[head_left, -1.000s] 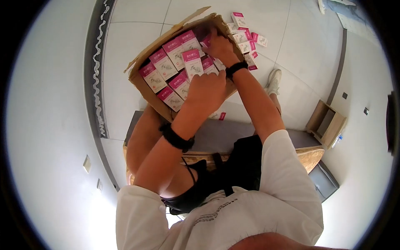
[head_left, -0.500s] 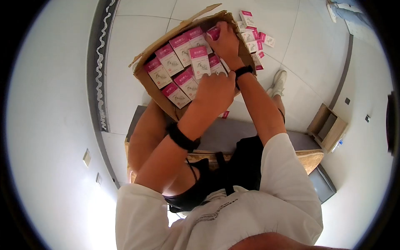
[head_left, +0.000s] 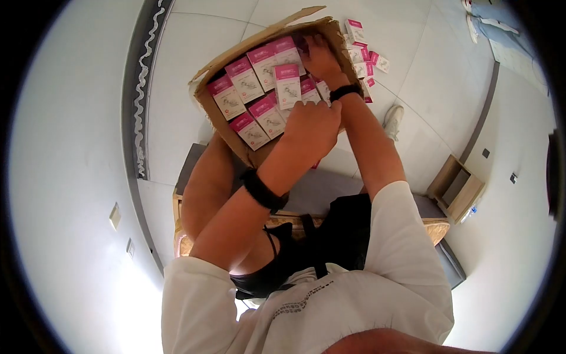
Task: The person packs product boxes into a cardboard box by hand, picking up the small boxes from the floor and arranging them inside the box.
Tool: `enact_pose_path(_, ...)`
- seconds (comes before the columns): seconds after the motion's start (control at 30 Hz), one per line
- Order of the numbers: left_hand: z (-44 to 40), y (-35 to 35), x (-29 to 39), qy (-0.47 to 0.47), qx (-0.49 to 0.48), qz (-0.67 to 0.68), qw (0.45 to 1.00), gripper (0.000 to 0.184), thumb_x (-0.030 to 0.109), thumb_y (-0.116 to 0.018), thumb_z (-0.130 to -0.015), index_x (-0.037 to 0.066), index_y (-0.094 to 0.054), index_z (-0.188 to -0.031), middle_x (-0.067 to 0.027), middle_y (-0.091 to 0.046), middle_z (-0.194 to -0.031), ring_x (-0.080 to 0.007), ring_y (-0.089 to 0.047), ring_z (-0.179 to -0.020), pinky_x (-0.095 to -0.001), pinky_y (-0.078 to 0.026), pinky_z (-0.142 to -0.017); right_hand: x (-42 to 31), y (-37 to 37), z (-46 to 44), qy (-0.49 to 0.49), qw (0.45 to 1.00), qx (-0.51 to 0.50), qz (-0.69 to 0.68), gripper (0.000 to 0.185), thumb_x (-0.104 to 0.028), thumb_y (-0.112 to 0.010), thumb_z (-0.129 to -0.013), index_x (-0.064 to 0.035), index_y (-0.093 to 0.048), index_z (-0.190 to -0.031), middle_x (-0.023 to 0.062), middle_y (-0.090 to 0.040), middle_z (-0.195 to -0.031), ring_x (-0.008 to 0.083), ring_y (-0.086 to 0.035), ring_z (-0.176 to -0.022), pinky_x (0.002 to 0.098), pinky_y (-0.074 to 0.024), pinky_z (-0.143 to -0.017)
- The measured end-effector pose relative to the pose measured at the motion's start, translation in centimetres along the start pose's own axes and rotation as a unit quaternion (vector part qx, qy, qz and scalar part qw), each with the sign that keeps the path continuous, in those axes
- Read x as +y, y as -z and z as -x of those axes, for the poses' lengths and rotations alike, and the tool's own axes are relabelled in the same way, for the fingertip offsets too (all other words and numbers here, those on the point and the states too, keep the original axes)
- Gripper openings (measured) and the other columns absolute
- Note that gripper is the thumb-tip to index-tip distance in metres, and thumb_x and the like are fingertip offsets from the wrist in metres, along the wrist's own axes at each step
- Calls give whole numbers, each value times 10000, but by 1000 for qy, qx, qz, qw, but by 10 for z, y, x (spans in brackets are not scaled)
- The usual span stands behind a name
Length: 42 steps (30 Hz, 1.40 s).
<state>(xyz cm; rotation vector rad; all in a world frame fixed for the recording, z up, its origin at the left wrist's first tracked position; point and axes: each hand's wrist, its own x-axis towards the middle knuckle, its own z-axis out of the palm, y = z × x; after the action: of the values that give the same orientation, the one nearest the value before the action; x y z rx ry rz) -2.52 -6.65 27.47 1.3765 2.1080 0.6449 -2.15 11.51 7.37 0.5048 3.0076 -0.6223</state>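
Observation:
A worn cardboard box holds rows of small pink-and-white packs. One pack lies on top of the others near the middle. My left hand has its fingers curled over the near edge of the box and grips it there. Inside the far right corner is my right hand, its fingers bent down into the shadow, so what they touch is hidden. Both wrists wear black bands.
More pink-and-white packs lie in a loose pile on the tiled floor right of the box. A grey bench runs under my legs. A small wooden shelf stands at right. Another person's foot shows at upper right.
The box and both hands have shifted right in the view. My right hand showed a pack at its fingers half a second ago; now its fingers are lower in the corner and that pack is hidden.

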Motion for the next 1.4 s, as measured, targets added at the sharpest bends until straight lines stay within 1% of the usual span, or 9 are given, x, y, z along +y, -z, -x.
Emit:
enact_pose_path(0.1,-3,1,-2,9,-19,-2,1000,259,146,-560,-832,9,-594,-1048,-134,-639,-742,-304,-645,-660,-427,-514,-619,15,19,-6,58,989,-134,-29,694,-106,-634,-778,-29,-359,-1411,253,-391,-1406,419,-420,-1270,438,-394,-1065)
enact_pose_path(0.3,-3,2,2,15,-36,14,999,264,140,-571,-826,9,-594,-1054,-140,-643,-760,-308,-645,-671,-435,-509,-644,36,-13,-22,219,969,-96,55,570,0,-495,-862,-52,-373,-1416,179,-398,-1449,340,-376,-1344,421,-315,-1133)
enact_pose_path(0.4,-1,2,-2,22,-35,25,999,258,140,-575,-825,10,-587,-1047,-145,-648,-792,-306,-647,-694,-438,-504,-667,47,-43,-36,180,963,-138,142,645,62,-548,-801,-42,-372,-1413,168,-416,-1440,352,-385,-1327,386,-349,-1113)
enact_pose_path(0.53,-4,6,2,40,-83,18,996,261,144,-595,-814,20,-574,-1043,-139,-646,-813,-306,-646,-726,-441,-498,-691,43,-58,-48,50,987,-148,25,494,-6,-565,-835,-34,-478,-1320,174,-479,-1384,345,-443,-1277,397,-389,-1064)
enact_pose_path(0.67,-7,-2,1,35,-70,30,996,304,157,-612,-809,28,-569,-1080,-132,-643,-826,-308,-645,-739,-434,-495,-715,46,-66,-48,85,988,-95,88,444,-23,-568,-843,-29,-504,-1283,182,-524,-1330,356,-485,-1226,413,-392,-1051)
enact_pose_path(0.87,-8,2,5,39,-111,30,993,378,157,-614,-806,15,-558,-1152,-133,-644,-840,-305,-645,-758,-434,-483,-692,43,-39,-61,172,911,-301,223,410,-221,-627,-818,-30,-595,-1179,209,-610,-1174,375,-542,-1144,430,-418,-1024)
enact_pose_path(0.93,-7,-2,3,30,-97,17,995,385,154,-611,-808,7,-555,-1159,-136,-644,-836,-307,-645,-748,-431,-483,-687,34,-37,-62,182,956,-207,98,480,-321,-667,-767,-33,-622,-1148,218,-607,-1186,368,-551,-1139,422,-427,-1016)
enact_pose_path(1.17,-3,-1,5,35,-79,23,996,249,99,-613,-768,49,-579,-1010,-102,-631,-806,-252,-641,-794,-374,-464,-709,28,-47,-76,105,956,-234,144,558,-409,-589,-843,-59,-558,-1276,199,-528,-1339,356,-507,-1222,437,-388,-1056)
enact_pose_path(1.4,-10,6,2,67,-112,-3,991,301,123,-605,-782,-10,-558,-1049,-157,-643,-828,-298,-640,-723,-407,-477,-668,16,-45,-90,21,936,-293,196,628,-453,-447,-916,-74,-421,-1416,155,-365,-1495,306,-369,-1364,428,-300,-1126)
